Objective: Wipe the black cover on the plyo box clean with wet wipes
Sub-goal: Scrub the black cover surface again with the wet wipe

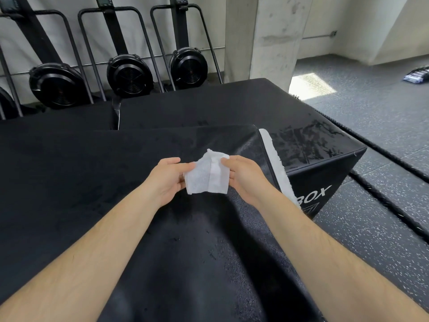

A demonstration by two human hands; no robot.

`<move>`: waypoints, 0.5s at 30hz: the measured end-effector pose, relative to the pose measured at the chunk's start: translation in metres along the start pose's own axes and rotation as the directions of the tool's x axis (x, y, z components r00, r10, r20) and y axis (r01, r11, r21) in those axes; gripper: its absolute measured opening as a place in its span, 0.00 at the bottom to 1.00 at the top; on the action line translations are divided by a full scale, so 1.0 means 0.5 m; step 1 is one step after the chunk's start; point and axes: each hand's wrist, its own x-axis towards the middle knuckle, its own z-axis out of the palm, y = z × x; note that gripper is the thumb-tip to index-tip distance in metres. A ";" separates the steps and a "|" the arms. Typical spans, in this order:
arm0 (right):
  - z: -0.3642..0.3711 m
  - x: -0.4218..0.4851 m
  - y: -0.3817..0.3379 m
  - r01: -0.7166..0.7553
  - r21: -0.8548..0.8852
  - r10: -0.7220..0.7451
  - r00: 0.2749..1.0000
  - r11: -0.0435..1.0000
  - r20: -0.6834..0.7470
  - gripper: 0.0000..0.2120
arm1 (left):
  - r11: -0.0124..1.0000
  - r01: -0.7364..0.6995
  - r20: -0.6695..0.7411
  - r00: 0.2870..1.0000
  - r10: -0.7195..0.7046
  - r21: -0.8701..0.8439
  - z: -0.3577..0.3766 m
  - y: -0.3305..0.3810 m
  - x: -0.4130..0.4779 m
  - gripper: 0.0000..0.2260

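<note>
The fingers (179, 168) of the left hand (166, 180) are curled and pinch the left edge of a white wet wipe (206, 176), with the thumb on top. The fingers of the right hand (243, 175) pinch the right edge of the same wipe in the same way. The wipe is folded, with a crease down its middle and a crumpled corner standing up at the top. It hangs between the two hands, a little above the surface, and does not touch it. Both forearms are bare and reach forward from the lower corners of the view.

Under the hands lies the black cover (185, 252), which is spread over a wide, flat top. Its surface is matt, with faint dull marks and small specks near the middle. On the right the cover ends at a corner, and a white rough strip (276, 168) runs along its edge. Just beside this strip stands a lower plyo box (325, 182), black, with the white letters "BOX" on its side. The top of this box shows shiny wet streaks.

Behind the boxes three black fan wheels (130, 75) of exercise machines stand in a row against a light wall. A grey concrete pillar (262, 36) rises to the right of them. The floor (371, 117) is dark with white speckles and has one bright patch of sunlight near the pillar. Thick black ropes (383, 201) lie across it. A small dark packet (417, 75) lies far away at the right edge; I cannot tell what it is.
</note>
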 end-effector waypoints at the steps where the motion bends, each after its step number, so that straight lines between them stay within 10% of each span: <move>1: 0.000 -0.004 -0.003 0.004 0.007 -0.005 1.000 1.000 0.017 0.07 | 1.000 0.013 0.025 1.000 -0.013 0.009 -0.003 -0.001 -0.001 0.30; 8: -0.008 0.004 0.002 0.058 -0.207 -0.088 0.987 0.977 -0.136 0.19 | 0.957 -0.048 0.108 0.994 0.018 0.288 -0.014 -0.004 0.001 0.15; 11: -0.020 0.010 -0.003 0.113 -0.479 -0.124 0.992 0.870 0.008 0.16 | 0.754 -0.176 0.071 0.983 0.170 0.632 -0.020 -0.006 0.007 0.01; 15: -0.018 0.017 0.000 0.174 -0.791 -0.196 0.978 0.586 0.070 0.04 | 0.508 -0.286 0.147 0.943 0.297 0.813 -0.024 -0.006 0.009 0.09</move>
